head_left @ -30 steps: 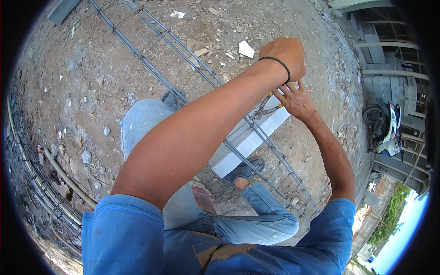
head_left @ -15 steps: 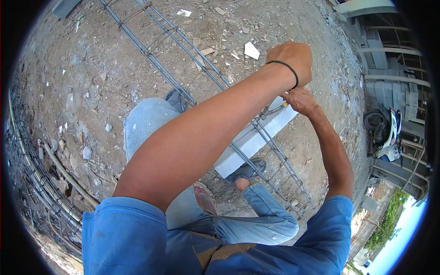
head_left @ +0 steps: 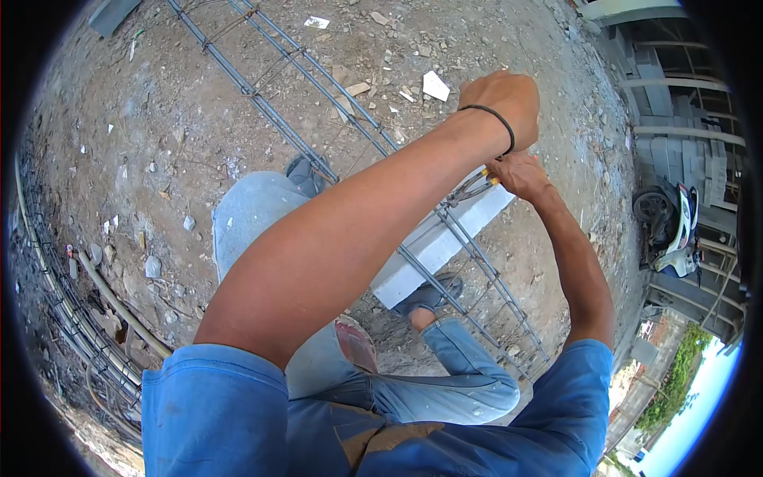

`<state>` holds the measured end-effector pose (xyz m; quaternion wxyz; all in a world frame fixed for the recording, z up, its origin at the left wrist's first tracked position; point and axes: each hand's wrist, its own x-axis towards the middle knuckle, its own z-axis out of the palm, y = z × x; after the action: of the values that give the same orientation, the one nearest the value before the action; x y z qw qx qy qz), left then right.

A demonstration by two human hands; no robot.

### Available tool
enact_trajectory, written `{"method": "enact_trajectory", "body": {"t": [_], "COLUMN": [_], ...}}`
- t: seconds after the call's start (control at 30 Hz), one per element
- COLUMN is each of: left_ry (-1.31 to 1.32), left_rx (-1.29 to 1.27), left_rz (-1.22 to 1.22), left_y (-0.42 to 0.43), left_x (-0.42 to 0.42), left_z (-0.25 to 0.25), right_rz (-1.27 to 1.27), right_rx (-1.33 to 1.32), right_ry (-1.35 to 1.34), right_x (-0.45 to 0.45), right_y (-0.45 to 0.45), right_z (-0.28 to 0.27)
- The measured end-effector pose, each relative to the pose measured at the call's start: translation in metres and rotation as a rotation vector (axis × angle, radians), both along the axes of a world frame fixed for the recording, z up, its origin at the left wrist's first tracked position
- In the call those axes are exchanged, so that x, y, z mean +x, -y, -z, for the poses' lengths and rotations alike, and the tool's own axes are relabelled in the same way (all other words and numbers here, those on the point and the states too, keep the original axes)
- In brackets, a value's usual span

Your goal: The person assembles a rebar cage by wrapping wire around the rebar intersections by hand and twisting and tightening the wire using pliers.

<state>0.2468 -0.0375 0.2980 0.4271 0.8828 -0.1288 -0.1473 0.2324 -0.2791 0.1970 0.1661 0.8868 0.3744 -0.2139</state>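
Observation:
My left hand (head_left: 502,107), with a thin black band at the wrist, is curled closed above the rebar cage. Its fingers face away, so what they hold is hidden. Just below it, my right hand (head_left: 520,176) grips the yellow-orange handles of metal pincers (head_left: 475,188). The pincers' head lies at the bars of a long rebar cage (head_left: 463,232), partly behind my left forearm. A pale rectangular block (head_left: 437,248) lies crosswise beneath the cage.
Stones and white shards (head_left: 435,86) litter the dirt ground. More rebar (head_left: 60,294) and a pipe (head_left: 119,300) lie at the left. A motorcycle (head_left: 674,230) stands at right beside stacked grey blocks (head_left: 666,159). My shoes flank the cage.
The pincers have turned slightly in my right hand, and both handles now show, spread apart. My left hand has barely shifted.

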Motion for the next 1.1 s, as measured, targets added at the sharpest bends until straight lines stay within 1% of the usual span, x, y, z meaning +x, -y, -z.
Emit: {"method": "enact_trajectory", "body": {"t": [0.13, 0.17, 0.2, 0.23, 0.3, 0.33, 0.4, 0.47, 0.53, 0.6, 0.67, 0.73, 0.8, 0.83, 0.87, 0.93, 1.0, 1.07, 1.1], "left_ry": [-0.028, -0.03, 0.036, 0.101, 0.127, 0.157, 0.131, 0.12, 0.152, 0.145, 0.113, 0.124, 0.09, 0.1, 0.109, 0.097, 0.08, 0.073, 0.071], "left_rx": [0.008, 0.013, 0.025, 0.036, 0.062, 0.087, 0.103, 0.119, 0.081, 0.091, 0.098, 0.097, 0.085, 0.084, 0.081, 0.099, 0.115, 0.111, 0.101], "left_rz": [0.017, 0.018, 0.025, 0.032, 0.042, 0.048, 0.053, 0.055, 0.046, 0.037, 0.019, 0.054, 0.057, 0.055, 0.052, 0.036, 0.014, 0.019, 0.015], "left_y": [-0.004, -0.005, -0.006, -0.008, -0.011, -0.013, -0.017, -0.019, -0.018, -0.013, -0.01, -0.007, -0.008, -0.01, -0.012, -0.018, -0.027, -0.032, -0.034], "left_x": [-0.001, -0.003, -0.004, -0.005, -0.007, -0.007, -0.009, -0.007, -0.005, -0.004, -0.004, -0.005, -0.006, -0.005, -0.005, -0.005, -0.004, -0.001, -0.001], "left_z": [-0.003, -0.002, 0.0, 0.002, 0.005, 0.006, 0.006, 0.008, 0.014, 0.014, 0.015, 0.015, 0.017, 0.018, 0.019, 0.017, 0.017, 0.02, 0.018], "right_rz": [0.028, 0.104, 0.18, 0.182, 0.264, 0.333, 0.441, 0.42, 0.403, 0.355, 0.303, 0.26, 0.623, 0.657, 0.657, 0.626, 0.591, 0.344, 0.204], "right_rx": [-0.044, -0.134, -0.222, -0.217, -0.075, -0.055, -0.013, 0.029, 0.07, 0.039, -0.01, -0.235, -0.428, -0.481, -0.487, -0.582, -0.57, -0.473, -0.438], "right_ry": [0.074, -0.024, -0.121, -0.122, -0.157, -0.199, -0.205, -0.184, -0.159, -0.187, -0.196, -0.488, -0.914, -0.972, -0.971, -0.915, -0.876, -0.705, -0.595], "right_x": [0.002, 0.004, 0.006, 0.004, -0.008, -0.014, -0.024, -0.023, -0.025, -0.014, 0.003, 0.024, 0.048, 0.057, 0.06, 0.065, 0.054, 0.039, 0.038], "right_y": [0.001, 0.003, 0.006, 0.015, 0.034, 0.038, 0.045, 0.048, 0.052, 0.048, 0.033, 0.017, 0.005, -0.003, -0.009, -0.023, -0.034, -0.05, -0.03], "right_z": [0.016, 0.02, 0.025, 0.035, 0.059, 0.068, 0.08, 0.083, 0.077, 0.069, 0.044, 0.022, 0.007, 0.004, 0.003, -0.002, -0.018, -0.038, -0.026]}}
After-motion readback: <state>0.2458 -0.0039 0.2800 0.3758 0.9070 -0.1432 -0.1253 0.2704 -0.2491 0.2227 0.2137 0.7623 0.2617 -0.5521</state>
